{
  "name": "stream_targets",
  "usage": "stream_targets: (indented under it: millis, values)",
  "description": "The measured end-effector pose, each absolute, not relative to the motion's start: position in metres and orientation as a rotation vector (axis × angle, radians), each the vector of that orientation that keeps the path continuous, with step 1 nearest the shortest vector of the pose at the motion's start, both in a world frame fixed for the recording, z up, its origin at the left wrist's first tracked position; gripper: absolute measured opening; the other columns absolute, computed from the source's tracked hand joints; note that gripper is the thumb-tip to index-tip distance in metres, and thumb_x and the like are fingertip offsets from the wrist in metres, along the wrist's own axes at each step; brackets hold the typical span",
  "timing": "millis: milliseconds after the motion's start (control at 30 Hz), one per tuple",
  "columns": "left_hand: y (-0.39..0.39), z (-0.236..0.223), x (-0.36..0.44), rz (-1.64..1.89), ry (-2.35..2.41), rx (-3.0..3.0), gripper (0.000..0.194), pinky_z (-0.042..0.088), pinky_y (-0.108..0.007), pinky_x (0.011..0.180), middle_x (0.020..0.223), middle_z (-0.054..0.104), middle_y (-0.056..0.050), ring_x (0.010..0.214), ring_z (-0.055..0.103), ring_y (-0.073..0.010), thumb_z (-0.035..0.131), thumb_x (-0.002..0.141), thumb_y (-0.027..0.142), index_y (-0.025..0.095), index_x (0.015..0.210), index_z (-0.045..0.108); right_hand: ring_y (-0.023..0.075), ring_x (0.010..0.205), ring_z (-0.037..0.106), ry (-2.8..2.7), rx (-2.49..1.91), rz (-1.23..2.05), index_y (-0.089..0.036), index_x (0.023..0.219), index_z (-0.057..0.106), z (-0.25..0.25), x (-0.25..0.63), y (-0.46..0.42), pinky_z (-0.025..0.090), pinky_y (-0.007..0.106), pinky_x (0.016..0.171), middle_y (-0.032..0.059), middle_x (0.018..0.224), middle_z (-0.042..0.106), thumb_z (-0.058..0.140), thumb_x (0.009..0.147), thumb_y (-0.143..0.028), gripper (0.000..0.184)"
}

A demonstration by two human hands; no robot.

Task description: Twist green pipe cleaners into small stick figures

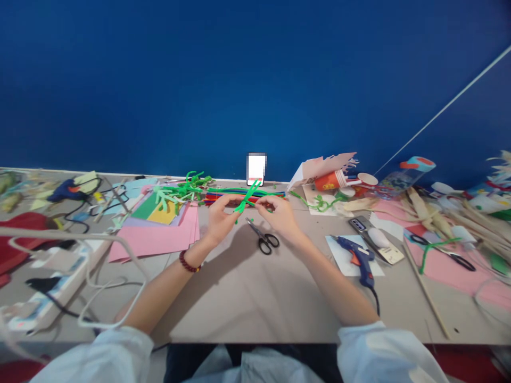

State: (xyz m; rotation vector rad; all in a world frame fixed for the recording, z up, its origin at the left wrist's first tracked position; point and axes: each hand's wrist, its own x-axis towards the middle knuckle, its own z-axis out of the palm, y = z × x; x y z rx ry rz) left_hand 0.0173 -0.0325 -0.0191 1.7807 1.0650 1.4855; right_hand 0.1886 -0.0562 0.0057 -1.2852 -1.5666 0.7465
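Several green pipe cleaners point(249, 196) cross one another between my hands, above the table. My left hand point(222, 217) is closed on them, thumb and fingers pinched together. From the other side my right hand point(278, 215) pinches a green end; the exact grip is partly hidden by the fingers. Black-handled scissors point(264, 238) lie on the table just below my hands, blades pointing away from me. Behind the hands lies a bundle of coloured pipe cleaners point(211, 194), and a phone point(256, 168) with a lit screen leans against the blue wall.
To the left are pink paper sheets point(155, 240), twisted green pipe cleaners point(187, 186) and a white power strip point(59, 298) with cables. On the right lie a blue glue gun point(357, 255), a phone point(369, 234), a wooden stick point(429, 292), a red paper cup point(329, 181) and more scissors point(455, 258).
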Motion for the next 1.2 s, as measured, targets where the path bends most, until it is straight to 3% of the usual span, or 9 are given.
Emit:
stream_targets:
  millis: [100, 233, 433, 633, 867, 1000, 1200]
  values:
    - [-0.030, -0.021, 0.017, 1.525, 1.069, 1.743, 0.017, 0.052, -0.032, 0.079, 0.089, 0.070, -0.005, 0.085, 0.064, -0.0194, 0.072, 0.074, 0.034, 0.021, 0.085, 0.071, 0.0167, 0.078, 0.060, -1.522, -1.259, 0.814, -0.019, 0.078, 0.065, 0.002, 0.188, -0.055, 0.045, 0.030, 0.074, 0.0051, 0.085, 0.069, 0.057, 0.078, -0.029, 0.013]
    - [-0.029, -0.022, 0.018, 1.561, 1.089, 1.673, 0.019, 0.053, -0.030, 0.067, 0.088, 0.071, -0.005, 0.084, 0.065, -0.0203, 0.075, 0.070, 0.037, 0.022, 0.082, 0.072, 0.0145, 0.068, 0.057, -1.463, -1.238, 0.924, -0.019, 0.079, 0.066, -0.002, 0.187, -0.054, 0.044, 0.028, 0.067, 0.0040, 0.081, 0.068, 0.060, 0.077, -0.034, 0.017]
    - [-0.030, -0.019, 0.020, 1.452, 1.146, 1.520, 0.023, 0.048, -0.028, 0.051, 0.073, 0.069, -0.003, 0.056, 0.060, -0.0148, 0.076, 0.069, 0.039, 0.019, 0.080, 0.071, 0.0106, 0.061, 0.052, -1.376, -1.225, 0.996, -0.019, 0.077, 0.066, 0.003, 0.185, -0.056, 0.042, 0.025, 0.059, 0.0020, 0.077, 0.066, 0.064, 0.073, -0.034, 0.016]
    - [-0.032, -0.019, 0.019, 1.545, 0.999, 1.837, 0.014, 0.053, -0.033, 0.079, 0.088, 0.070, -0.006, 0.089, 0.064, -0.0197, 0.071, 0.074, 0.033, 0.021, 0.081, 0.070, 0.0040, 0.041, 0.034, -1.164, -1.128, 1.364, -0.019, 0.078, 0.062, 0.007, 0.182, -0.058, 0.022, 0.020, 0.038, -0.0047, 0.061, 0.054, 0.072, 0.066, -0.041, 0.027]
    - [-0.037, -0.021, 0.017, 1.586, 1.020, 2.121, 0.014, 0.053, -0.030, 0.076, 0.091, 0.070, -0.006, 0.084, 0.065, -0.0174, 0.064, 0.081, 0.028, 0.019, 0.093, 0.065, 0.0011, 0.037, 0.022, -1.031, -1.022, 1.544, -0.018, 0.072, 0.061, 0.003, 0.184, -0.055, 0.009, 0.022, 0.039, -0.0094, 0.051, 0.042, 0.078, 0.059, -0.040, 0.031]
    - [-0.033, -0.015, 0.014, 1.687, 0.919, 2.572, 0.008, 0.050, -0.031, 0.074, 0.079, 0.072, -0.003, 0.074, 0.065, -0.0153, 0.060, 0.085, 0.023, 0.020, 0.091, 0.063, 0.0015, 0.037, 0.021, -1.034, -1.017, 1.569, -0.017, 0.074, 0.063, 0.007, 0.184, -0.057, 0.009, 0.023, 0.040, -0.0107, 0.048, 0.038, 0.080, 0.058, -0.040, 0.033]
    - [-0.033, -0.007, 0.009, 1.715, 0.778, 2.906, 0.014, 0.045, -0.030, 0.073, 0.083, 0.074, -0.004, 0.071, 0.068, -0.0136, 0.058, 0.087, 0.015, 0.019, 0.100, 0.060, 0.0019, 0.038, 0.026, -0.999, -0.982, 1.549, -0.017, 0.067, 0.059, 0.008, 0.180, -0.060, 0.011, 0.022, 0.041, -0.0101, 0.047, 0.039, 0.081, 0.056, -0.037, 0.031]
